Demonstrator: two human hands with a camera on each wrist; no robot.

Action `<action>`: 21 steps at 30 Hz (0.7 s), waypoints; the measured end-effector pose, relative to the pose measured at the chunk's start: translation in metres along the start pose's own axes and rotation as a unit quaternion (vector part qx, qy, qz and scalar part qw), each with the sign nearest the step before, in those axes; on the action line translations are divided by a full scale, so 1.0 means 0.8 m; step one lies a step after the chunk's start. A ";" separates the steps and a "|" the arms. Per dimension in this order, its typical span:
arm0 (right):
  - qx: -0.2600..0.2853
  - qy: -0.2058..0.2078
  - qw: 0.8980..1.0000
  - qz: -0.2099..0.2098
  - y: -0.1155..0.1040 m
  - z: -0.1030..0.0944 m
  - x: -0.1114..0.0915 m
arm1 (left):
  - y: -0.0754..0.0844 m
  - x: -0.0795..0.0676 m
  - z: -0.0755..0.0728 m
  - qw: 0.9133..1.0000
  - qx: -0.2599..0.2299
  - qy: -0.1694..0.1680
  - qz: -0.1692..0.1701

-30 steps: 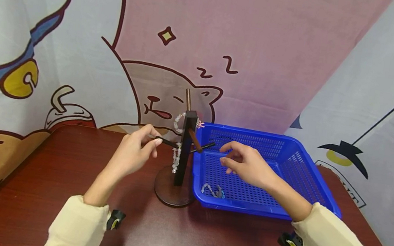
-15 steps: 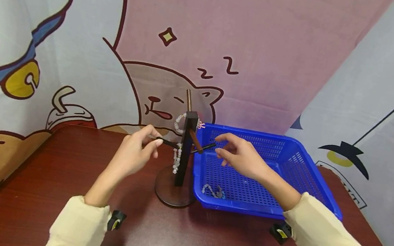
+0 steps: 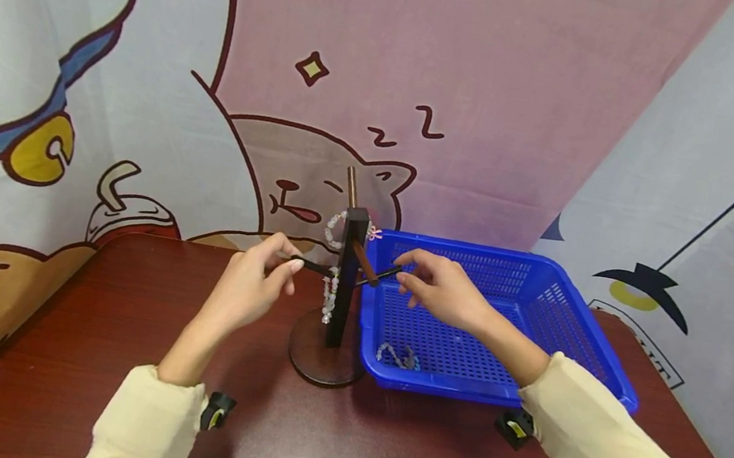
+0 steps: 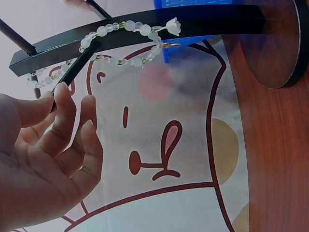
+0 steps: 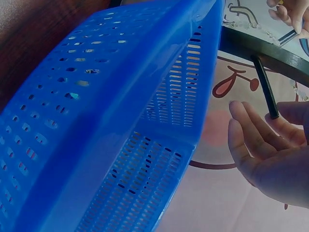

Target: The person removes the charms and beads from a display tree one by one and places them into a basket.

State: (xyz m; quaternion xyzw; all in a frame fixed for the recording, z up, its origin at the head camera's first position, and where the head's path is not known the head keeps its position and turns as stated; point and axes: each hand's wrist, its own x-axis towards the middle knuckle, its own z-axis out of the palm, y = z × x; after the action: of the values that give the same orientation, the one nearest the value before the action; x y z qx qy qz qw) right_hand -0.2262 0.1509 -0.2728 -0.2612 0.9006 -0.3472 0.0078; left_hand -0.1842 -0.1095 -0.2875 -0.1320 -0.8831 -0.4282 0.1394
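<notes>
One dark, round-based stand point(image 3: 341, 303) sits beside our perforated blue plastic basket point(image 3: 457, 387); translucent bead bracelet point(image 4: 130, 25) hangs on stand's L peg point(image 4: 77, 70). We've L hand point(image 3: 255, 276) pinching that peg, R hand point(image 3: 445, 292) pinching opp. peg point(image 5: 265, 87) at tip.

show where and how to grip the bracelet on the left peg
Probably pinch the bracelet by its lower beads, coming from the left: it hangs as a loop from the left peg, lower end free, with the post close on its right. The left hand pinches the tip.
</notes>
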 end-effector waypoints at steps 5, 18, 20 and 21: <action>-0.004 0.002 1.000 0.002 0.001 0.001 0.002 | 0.000 0.000 0.000 1.000 0.000 0.000 -0.001; -0.013 0.000 1.000 0.006 -0.001 -0.001 0.005 | 0.002 -0.001 -0.001 1.000 -0.002 0.003 0.003; -0.012 -0.002 1.000 0.007 0.000 -0.001 0.005 | 0.002 -0.002 -0.001 1.000 -0.002 0.003 0.005; -0.012 -0.003 1.000 0.007 0.000 -0.001 0.005 | 0.002 -0.002 -0.001 1.000 -0.001 0.004 0.005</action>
State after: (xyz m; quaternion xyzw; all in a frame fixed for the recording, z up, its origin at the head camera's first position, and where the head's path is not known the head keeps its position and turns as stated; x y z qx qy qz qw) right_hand -0.2298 0.1493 -0.2716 -0.2563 0.9063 -0.3359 0.0095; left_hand -0.1823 -0.1093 -0.2864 -0.1354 -0.8813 -0.4289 0.1448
